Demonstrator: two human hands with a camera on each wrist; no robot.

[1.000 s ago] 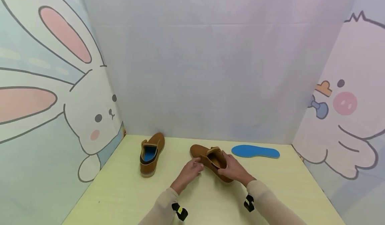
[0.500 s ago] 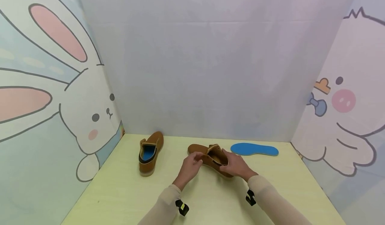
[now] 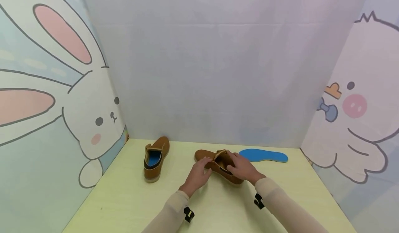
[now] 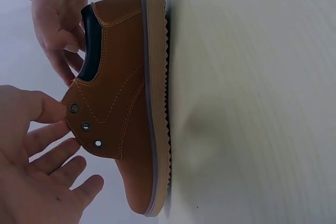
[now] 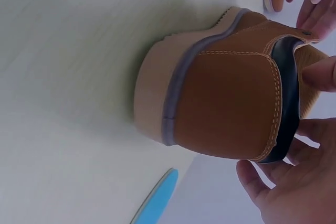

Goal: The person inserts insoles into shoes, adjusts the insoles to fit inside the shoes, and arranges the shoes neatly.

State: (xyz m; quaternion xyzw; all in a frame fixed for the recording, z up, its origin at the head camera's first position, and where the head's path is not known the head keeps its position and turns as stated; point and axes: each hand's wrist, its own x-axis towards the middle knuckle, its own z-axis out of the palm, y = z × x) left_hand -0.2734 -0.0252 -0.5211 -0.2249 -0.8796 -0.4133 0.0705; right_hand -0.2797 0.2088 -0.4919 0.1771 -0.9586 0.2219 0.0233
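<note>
A brown lace-less shoe (image 3: 222, 171) stands sole-down, toe pointing back left, its opening showing a tan lining. Eyelets line its side flap (image 4: 86, 126), which my left hand (image 3: 198, 177) pinches at the edge between thumb and index finger; the other fingers spread loosely. My right hand (image 3: 244, 168) grips the far side of the collar (image 5: 287, 100), thumb in the opening and fingers outside. Behind the right hand lies a blue insole (image 3: 265, 155), flat on the table. How deep the right thumb reaches is hard to see.
A matching brown shoe (image 3: 156, 167) with a blue insole inside stands to the left. The pale yellow table (image 3: 131, 202) meets a grey back wall (image 3: 199, 87). Side walls carry a rabbit picture (image 3: 90, 122) and a chick picture (image 3: 355, 132).
My left hand has come up from beside the shoe to its eyelet flap. The right hand keeps its hold on the collar, with slight finger shifts.
</note>
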